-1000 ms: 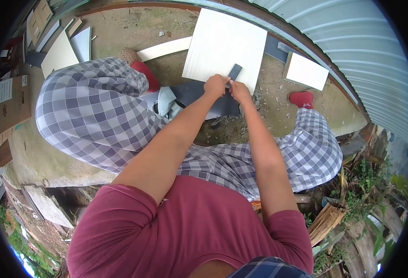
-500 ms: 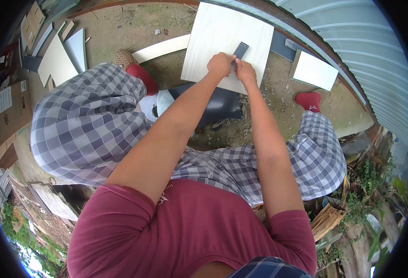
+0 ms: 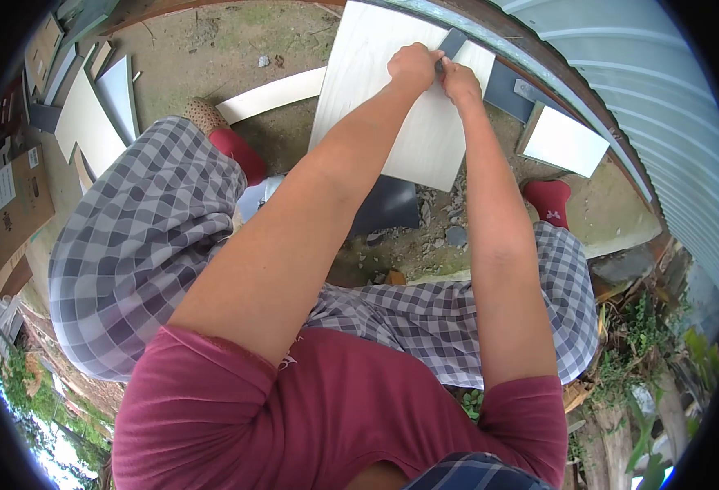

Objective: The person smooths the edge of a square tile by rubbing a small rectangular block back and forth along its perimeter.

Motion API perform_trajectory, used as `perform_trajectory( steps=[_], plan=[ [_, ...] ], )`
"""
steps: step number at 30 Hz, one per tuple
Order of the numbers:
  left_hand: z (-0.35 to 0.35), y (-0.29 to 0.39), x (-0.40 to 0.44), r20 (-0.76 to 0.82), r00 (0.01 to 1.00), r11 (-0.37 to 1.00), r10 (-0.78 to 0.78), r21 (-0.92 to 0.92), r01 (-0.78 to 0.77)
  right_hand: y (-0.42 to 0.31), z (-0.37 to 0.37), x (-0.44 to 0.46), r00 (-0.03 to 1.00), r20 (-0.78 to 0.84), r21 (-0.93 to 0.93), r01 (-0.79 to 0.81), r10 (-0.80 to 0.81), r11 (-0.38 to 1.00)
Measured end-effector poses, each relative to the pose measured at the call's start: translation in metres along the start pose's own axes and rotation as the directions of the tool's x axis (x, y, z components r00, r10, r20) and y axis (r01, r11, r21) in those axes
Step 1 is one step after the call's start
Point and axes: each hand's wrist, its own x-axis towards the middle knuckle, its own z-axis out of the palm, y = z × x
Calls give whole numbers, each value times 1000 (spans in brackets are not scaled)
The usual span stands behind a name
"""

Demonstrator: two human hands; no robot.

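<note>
A pale wood-grain board [image 3: 376,106] lies in front of me, its near corner toward my body. Both hands are over its far right part, gripping a dark grey flat strip [image 3: 454,41] that slants away from me across the surface. My left hand [image 3: 414,67] is closed with its fingertips at the strip's near end. Close beside it, my right hand [image 3: 462,83] is closed on the same end. The fingers hide that end, so its shape there cannot be made out. Under the board's near edge shows a dark grey panel [image 3: 388,208].
A white-faced block [image 3: 562,140] lies right of the board, near a corrugated metal wall [image 3: 645,82]. Left are a curved pale strip [image 3: 274,95], white board offcuts [image 3: 90,114] and a cardboard box [image 3: 16,204]. Gravel [image 3: 437,224] covers the ground between my legs.
Both hands have slid the dark grey strip away from me and slightly right, toward the board's far edge. My arms are stretched further out. The view has shifted a little.
</note>
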Motion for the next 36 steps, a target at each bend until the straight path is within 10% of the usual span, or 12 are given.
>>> perform_trajectory(
  steps=[36],
  plan=[
    [62, -106, -152, 120, 985, 991, 126, -64, -119, 109, 85, -139, 985, 94, 99, 135, -145, 986]
  ],
)
